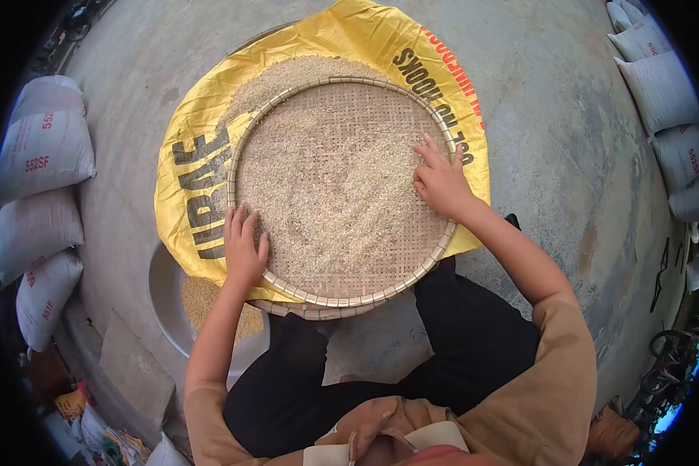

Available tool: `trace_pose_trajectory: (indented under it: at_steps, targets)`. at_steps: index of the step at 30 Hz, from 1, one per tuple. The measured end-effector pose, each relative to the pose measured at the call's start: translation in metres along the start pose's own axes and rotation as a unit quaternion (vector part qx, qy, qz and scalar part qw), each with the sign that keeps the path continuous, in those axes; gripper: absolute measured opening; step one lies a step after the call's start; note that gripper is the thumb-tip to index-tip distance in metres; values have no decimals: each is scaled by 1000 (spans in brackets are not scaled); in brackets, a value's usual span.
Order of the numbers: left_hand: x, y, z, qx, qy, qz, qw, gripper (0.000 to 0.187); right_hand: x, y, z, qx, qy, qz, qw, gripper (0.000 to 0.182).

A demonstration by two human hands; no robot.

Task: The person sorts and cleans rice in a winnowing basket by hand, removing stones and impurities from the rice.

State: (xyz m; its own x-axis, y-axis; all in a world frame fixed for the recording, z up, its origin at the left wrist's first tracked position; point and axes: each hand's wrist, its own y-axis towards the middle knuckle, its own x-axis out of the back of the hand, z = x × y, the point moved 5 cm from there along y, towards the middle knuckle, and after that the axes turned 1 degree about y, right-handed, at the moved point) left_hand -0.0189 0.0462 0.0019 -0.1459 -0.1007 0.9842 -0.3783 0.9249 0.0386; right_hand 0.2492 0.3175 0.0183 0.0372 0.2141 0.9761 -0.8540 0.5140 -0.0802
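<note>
A round woven bamboo winnowing tray (349, 116) with a bound rim holds a thin, uneven spread of pale grain (326, 202). My left hand (245, 247) lies over the tray's lower left rim, fingers stretched and thumb apart on the inner side. Across the tray, my right hand (441, 180) rests at the right rim. Its fingers are spread over the inner edge beside the grain, and the thumb lies near the rim. Beneath the tray is a yellow printed sack (190, 167), with more grain (303, 71) heaped behind the rim.
Another woven rim (318, 313) shows under the tray at the front. A metal basin (161, 287) with golden grain (202, 299) stands by my left arm. Filled white sacks are stacked at left (46, 159) and right (660, 89) on the concrete floor (551, 101).
</note>
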Motion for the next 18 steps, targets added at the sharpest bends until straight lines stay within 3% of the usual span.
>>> trace_pose_trajectory:
  at_steps: [3,5,6,7,8,10,11,13,14,17,18]
  targets:
    - [10,11,-17,22,-21,-47,998,56,17,0,-5,-19,24,-9,1000,7]
    - [30,22,-33,138,-274,-59,950,54,30,3,9,-2,133,-12,991,5]
    - [23,32,-52,213,-488,-51,845,48,41,4,17,1,130,-8,991,5]
    - [27,40,-82,261,-640,42,721,46,56,4,34,38,218,-4,975,5]
    - [35,46,-110,294,-762,130,563,46,67,5,53,76,305,0,949,5]
    - [39,54,-148,260,-826,265,424,44,77,9,90,132,320,5,938,6]
    - [33,54,-150,259,-829,258,424,44,81,8,103,181,335,9,925,7]
    - [32,54,-167,199,-862,328,332,40,82,9,108,191,361,19,912,8]
    - [28,51,-164,227,-823,325,406,36,81,10,110,195,390,28,899,10]
    - [26,32,-124,280,-815,337,379,37,84,11,83,123,443,44,887,14]
    - [36,27,-107,302,-780,319,446,38,83,10,69,100,428,7,898,15]
